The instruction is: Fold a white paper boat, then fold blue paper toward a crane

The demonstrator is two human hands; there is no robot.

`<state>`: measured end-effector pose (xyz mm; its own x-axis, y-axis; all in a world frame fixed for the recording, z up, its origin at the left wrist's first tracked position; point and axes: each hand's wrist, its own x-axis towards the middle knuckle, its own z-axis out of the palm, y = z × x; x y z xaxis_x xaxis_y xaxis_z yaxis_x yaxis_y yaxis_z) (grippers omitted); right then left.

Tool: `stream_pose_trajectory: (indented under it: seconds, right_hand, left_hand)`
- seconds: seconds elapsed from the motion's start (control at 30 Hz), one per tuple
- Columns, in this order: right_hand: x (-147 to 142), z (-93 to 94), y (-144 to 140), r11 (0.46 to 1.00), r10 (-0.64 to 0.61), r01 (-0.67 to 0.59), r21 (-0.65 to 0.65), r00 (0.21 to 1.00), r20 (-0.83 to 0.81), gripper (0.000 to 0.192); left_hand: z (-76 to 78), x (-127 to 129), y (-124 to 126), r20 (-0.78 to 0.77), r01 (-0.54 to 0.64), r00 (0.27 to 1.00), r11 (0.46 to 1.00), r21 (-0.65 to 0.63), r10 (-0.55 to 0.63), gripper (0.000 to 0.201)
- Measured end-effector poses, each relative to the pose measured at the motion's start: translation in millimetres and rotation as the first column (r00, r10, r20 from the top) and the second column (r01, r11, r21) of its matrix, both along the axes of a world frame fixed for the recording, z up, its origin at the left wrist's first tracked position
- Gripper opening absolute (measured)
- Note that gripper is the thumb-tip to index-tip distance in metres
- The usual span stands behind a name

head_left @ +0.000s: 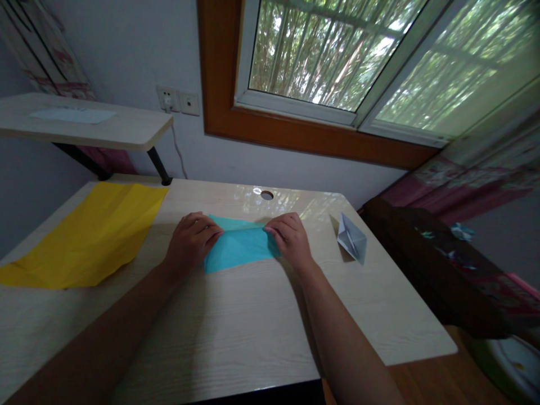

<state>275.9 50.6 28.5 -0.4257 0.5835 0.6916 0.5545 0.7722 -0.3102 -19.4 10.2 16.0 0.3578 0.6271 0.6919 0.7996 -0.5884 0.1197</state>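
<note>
A sheet of light blue paper [240,246] lies on the desk in front of me, with a fold line running across it and a paler strip along its far side. My left hand [193,236] pinches the paper at the left end of that line, fingers closed. At the right end, my right hand [291,236] grips it between thumb and fingers. Both hands hide the paper's side edges in part. To the right of my right hand stands a folded white paper piece [351,238], shaped like a small boat.
A large yellow sheet [93,236] covers the desk's left side. Behind it rises a shelf [139,126] on black legs, with a white sheet [72,115] on top. A cable hole [267,195] sits near the back edge of the desk [253,326].
</note>
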Motion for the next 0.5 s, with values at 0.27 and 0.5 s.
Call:
stream_pose_trajectory:
  seconds: [0.27,0.5]
  right_hand:
    - [15.8,-0.1,6.7,0.993,-0.120,0.121,0.001,0.991,-0.057,0.012]
    - [27.2,-3.7,13.1,0.976,-0.216,0.219,-0.003,0.963,-0.161,0.012]
  left_hand:
    - [-2.4,-5.6,4.0,-0.002,-0.066,0.998,0.996,-0.054,0.066,0.017]
    - [-1.1,-14.2,9.3,0.140,-0.133,0.980,0.988,-0.081,0.143,0.020]
